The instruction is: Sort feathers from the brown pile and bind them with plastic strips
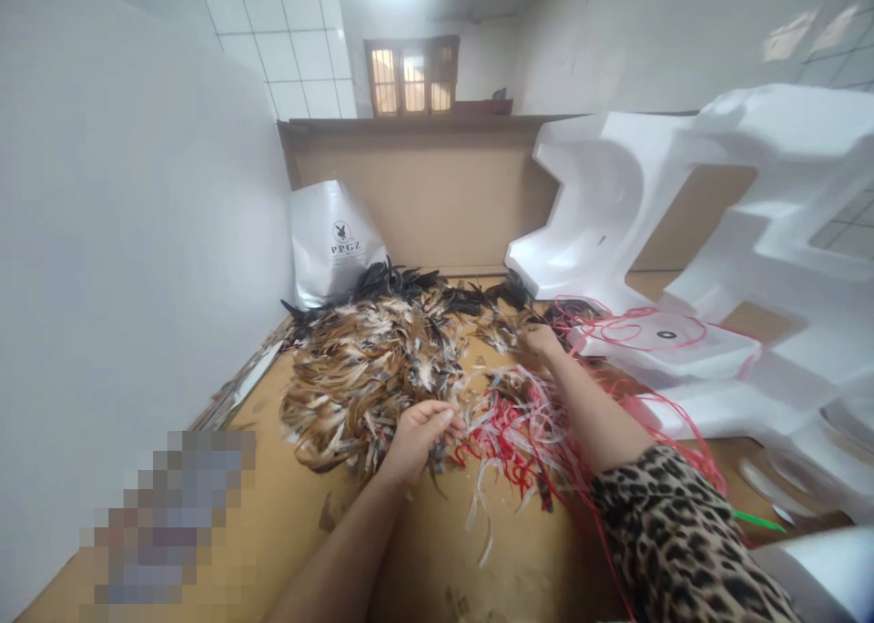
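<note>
Many curved, wispy feathers (pixel 361 368) lie beside tangled red strings (pixel 503 430); the left hand (pixel 421 430) pinches fingertips together; how the right hand (pixel 539 342) grips, I cannot tell.

White foam pieces (pixel 594 227) stand right of the printed bag (pixel 333 245); behind that bag, a cardboard panel (pixel 437 199) and barred window (pixel 413 78).

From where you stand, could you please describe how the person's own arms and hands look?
The left hand and right hand are gloveless. A leopard-print sleeve, dark spots on tan, covers part of the right arm; the left forearm is bare as far as it shows.
</note>
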The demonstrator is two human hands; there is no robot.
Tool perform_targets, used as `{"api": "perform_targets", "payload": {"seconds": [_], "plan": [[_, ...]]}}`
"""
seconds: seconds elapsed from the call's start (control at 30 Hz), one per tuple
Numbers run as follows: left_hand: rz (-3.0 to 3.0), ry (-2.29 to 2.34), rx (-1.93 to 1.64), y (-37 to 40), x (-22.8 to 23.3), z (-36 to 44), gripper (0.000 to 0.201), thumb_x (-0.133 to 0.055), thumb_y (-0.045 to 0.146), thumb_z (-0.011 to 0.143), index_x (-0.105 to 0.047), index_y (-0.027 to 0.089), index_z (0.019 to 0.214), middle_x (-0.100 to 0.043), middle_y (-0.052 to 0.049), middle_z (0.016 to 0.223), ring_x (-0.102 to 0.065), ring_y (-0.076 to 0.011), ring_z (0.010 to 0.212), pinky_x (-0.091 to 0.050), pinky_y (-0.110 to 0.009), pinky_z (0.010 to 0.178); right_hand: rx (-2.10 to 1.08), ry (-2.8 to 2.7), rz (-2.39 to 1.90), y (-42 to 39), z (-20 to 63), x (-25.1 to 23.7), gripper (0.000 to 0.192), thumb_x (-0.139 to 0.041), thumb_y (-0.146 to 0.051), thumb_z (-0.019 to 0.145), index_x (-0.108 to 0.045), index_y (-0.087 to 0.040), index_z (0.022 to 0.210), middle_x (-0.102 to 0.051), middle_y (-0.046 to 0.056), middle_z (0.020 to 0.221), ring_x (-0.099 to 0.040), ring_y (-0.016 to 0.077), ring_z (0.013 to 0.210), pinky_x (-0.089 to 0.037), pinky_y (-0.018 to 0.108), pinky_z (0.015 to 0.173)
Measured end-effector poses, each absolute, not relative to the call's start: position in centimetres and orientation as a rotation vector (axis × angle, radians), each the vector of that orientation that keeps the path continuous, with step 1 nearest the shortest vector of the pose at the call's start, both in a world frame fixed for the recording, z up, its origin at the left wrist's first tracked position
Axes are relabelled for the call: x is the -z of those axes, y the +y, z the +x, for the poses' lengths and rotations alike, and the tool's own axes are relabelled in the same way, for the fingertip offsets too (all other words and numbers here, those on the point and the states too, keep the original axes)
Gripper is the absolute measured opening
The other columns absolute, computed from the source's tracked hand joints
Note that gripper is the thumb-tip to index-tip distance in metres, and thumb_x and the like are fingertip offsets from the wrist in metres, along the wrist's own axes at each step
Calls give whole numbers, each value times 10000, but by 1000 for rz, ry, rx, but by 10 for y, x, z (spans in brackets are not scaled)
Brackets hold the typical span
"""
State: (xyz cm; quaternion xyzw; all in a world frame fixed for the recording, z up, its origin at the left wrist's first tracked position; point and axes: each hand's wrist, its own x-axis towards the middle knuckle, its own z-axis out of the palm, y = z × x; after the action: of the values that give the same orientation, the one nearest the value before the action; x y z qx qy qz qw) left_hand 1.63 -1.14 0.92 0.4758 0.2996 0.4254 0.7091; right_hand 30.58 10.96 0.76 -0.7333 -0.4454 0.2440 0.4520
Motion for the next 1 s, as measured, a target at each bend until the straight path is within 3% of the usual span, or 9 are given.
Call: {"api": "perform_targets", "payload": {"seconds": [0.27,0.6,0.7,0.87,1.0], "plan": [[1057,648,-936,-12,-12,15,254,-583,327,694,-591,108,823,-632,-80,727,-564,-116,589,-412,-238,574,-476,-1245,-2064,135,315,20,103,-532,-146,607,-537,-128,506,-461,3,427,-405,82,395,-282,204,407],[1056,619,-972,-10,-10,13,232,-572,303,705,-590,106,826,-627,-78,722,-560,-108,585,-403,-220,550,-370,-1390,-2145,121,308,-4,116,-529,-150,623,-614,-96,566,-546,50,462,-517,125,477,-348,207,468],[1036,618,-1003,-8,-11,12,238,-576,303,699,-587,104,829,-623,-78,719,-558,-107,589,-401,-214,540,-345,-1429,-2106,111,305,-27,142,-532,-173,634,-642,-88,663,-601,72,554,-549,133,523,-377,209,510],[985,671,-1120,-2,-13,6,243,-582,322,685,-574,112,806,-605,-53,677,-511,-75,514,-329,-169,436,-190,-1530,-1889,78,281,-63,301,-530,-257,673,-611,-125,931,-638,87,868,-575,150,727,-405,233,664],[950,687,-1208,3,-12,2,233,-571,338,690,-570,123,781,-559,-9,603,-421,-34,422,-237,-153,372,-453,-1735,-1562,25,231,-70,247,-496,-332,713,-621,-151,827,-634,34,730,-552,129,633,-412,233,612]]}}
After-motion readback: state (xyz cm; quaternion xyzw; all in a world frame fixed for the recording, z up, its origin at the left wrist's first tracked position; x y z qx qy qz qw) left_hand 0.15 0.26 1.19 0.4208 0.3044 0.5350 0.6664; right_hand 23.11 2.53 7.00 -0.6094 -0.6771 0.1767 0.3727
